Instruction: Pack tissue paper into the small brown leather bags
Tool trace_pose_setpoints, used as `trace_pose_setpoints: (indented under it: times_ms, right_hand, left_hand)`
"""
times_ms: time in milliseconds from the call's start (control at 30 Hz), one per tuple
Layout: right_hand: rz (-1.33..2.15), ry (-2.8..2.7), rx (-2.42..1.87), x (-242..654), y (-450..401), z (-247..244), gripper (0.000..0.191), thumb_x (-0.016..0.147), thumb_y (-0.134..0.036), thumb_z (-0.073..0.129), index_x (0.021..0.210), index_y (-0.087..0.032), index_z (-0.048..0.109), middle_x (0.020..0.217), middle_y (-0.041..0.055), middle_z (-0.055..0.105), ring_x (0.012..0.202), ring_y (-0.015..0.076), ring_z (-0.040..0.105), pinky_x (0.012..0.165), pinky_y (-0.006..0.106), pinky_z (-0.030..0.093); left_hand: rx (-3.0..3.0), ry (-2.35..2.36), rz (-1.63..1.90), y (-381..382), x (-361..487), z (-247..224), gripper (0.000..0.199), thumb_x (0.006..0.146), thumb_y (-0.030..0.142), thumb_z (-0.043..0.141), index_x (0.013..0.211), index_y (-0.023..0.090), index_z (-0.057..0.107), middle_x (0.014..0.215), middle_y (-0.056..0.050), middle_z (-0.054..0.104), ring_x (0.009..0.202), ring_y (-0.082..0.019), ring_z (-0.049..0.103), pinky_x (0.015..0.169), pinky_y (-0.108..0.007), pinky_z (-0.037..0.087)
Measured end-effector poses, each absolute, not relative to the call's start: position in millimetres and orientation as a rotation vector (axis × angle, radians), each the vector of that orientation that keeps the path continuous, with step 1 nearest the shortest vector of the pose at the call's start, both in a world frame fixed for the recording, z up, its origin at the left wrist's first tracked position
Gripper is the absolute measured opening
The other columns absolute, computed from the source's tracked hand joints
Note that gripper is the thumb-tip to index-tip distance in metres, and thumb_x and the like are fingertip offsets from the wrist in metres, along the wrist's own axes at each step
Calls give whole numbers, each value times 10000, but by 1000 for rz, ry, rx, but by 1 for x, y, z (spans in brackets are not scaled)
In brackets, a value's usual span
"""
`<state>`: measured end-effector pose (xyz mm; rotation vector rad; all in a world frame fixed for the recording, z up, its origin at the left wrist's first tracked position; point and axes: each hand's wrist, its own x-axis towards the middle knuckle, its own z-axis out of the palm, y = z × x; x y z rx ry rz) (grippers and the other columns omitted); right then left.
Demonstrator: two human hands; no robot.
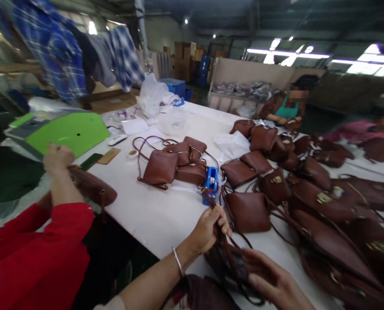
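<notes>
My left hand (208, 228), with a silver bangle at the wrist, is closed around thin brown leather straps (227, 254) above the near side of the table. The loose strap ends rise past the fingers toward a blue tape dispenser (212, 178). Below, the straps run down toward a dark brown bag, partly hidden between my hands. My right hand (272, 275) is held beside the hanging straps with its fingers stretched out and apart; I see nothing gripped in it. A flat brown leather bag (248, 211) lies just beyond my hands.
Brown bags (327, 202) crowd the table's right side; a smaller group (161, 165) lies mid-table. At left, a red-sleeved co-worker (50, 249) holds a brown bag (91, 186) near a green machine (72, 133). Another person (289, 110) sits across the table.
</notes>
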<state>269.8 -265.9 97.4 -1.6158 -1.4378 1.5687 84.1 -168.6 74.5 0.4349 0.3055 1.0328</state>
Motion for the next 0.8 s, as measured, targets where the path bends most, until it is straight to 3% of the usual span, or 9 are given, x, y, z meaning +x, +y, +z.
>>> trace_pose_setpoints:
  times_ms: [100,200,300,367,533,633,733,800]
  right_hand:
    - [1537,-1436,-1563,245,-257,96,556,747,-512,683,1189,-180,619,1179,99,651,1098,265,598,977,377,468]
    - [1522,-1470,-1575,223,-256,93,380,761,-511,671,908,-160,670,859,43,667,837,201,610,783,301,485]
    - [1713,-1304,-1538,236,-266,92,450,766,-605,621,782,-157,576,620,-14,538,567,116,495,563,239,413]
    - [1808,-1240,-1557,266,-277,99,488,743,-645,621,769,-164,544,567,-34,482,501,89,431,504,216,362]
    - [1604,-1314,-1940,358,-298,146,449,723,-608,669,851,-178,666,625,-11,505,538,87,405,486,198,314]
    - [1346,-1392,-2040,369,-296,169,400,748,-578,655,864,-198,702,684,21,572,601,121,455,521,214,369]
    - [1256,-1552,-1999,338,-276,175,356,799,-539,608,877,-208,712,732,21,609,682,151,520,606,234,418]
    - [1220,-1637,-1965,310,-256,174,310,837,-483,570,871,-210,712,746,12,631,709,153,546,640,238,421]
  left_hand:
    - [443,314,1016,-168,84,80,415,816,482,687,772,162,426,636,63,360,521,-61,416,561,-223,455]
    - [476,335,996,-168,84,81,415,835,483,664,759,163,411,647,61,354,513,-53,391,537,-206,423]
    - [515,377,993,-165,77,79,425,842,491,650,752,166,391,638,65,346,481,-37,334,479,-175,350]
    - [540,418,1017,-161,70,76,429,837,496,652,756,167,389,631,69,339,468,-31,303,454,-163,305]
    - [638,492,1019,-152,57,68,397,834,509,640,853,168,437,636,77,336,465,-30,289,444,-160,263]
    - [857,529,908,-152,58,72,369,879,515,564,876,161,461,640,71,365,471,-36,317,453,-169,265]
    - [1196,572,736,-155,65,86,373,941,481,457,845,129,537,700,12,499,575,-66,457,545,-186,365]
    - [1352,556,651,-158,72,96,397,968,442,404,898,116,618,857,-52,602,759,-118,564,706,-223,453]
